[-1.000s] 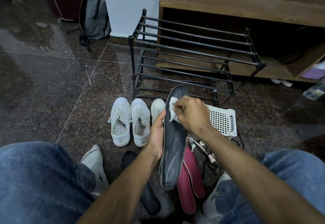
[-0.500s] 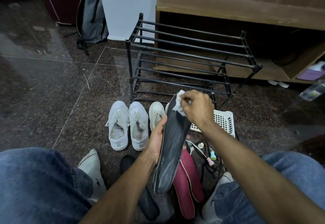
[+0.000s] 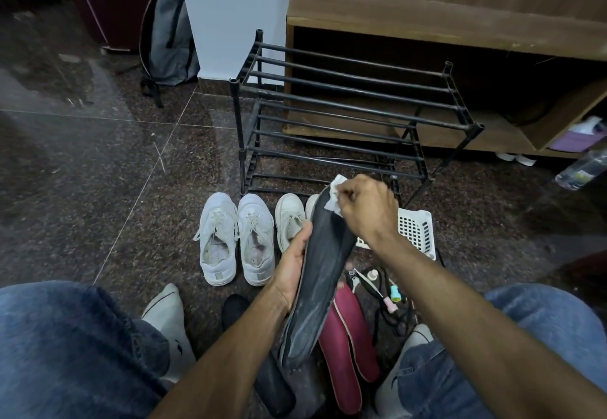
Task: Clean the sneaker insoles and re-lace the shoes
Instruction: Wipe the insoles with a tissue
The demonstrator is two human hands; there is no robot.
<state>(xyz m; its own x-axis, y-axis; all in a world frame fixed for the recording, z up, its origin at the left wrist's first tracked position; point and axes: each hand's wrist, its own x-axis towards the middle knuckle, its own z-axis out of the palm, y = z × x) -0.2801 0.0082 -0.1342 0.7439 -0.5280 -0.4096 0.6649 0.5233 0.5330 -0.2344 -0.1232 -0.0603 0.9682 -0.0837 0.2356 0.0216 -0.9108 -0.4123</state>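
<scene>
My left hand (image 3: 292, 264) grips a long dark insole (image 3: 320, 280) by its left edge, holding it upright and tilted. My right hand (image 3: 364, 211) pinches a white wipe (image 3: 333, 193) against the insole's top end. Two pink insoles (image 3: 348, 343) lie on the floor below it, and another dark insole (image 3: 272, 382) lies beside them. A pair of white sneakers (image 3: 236, 241) stands on the floor to the left, with a third white sneaker (image 3: 290, 221) partly hidden behind my left hand.
A black metal shoe rack (image 3: 345, 116) stands just beyond the shoes, in front of a wooden cabinet (image 3: 427, 24). A white perforated basket (image 3: 415, 231) and a tangle of laces and cords (image 3: 384, 293) lie under my right forearm. A grey backpack (image 3: 169, 34) leans at the back left.
My right hand has slid the wipe up the insole from its upper part to its very top end. My left hand tilted the insole slightly rightward.
</scene>
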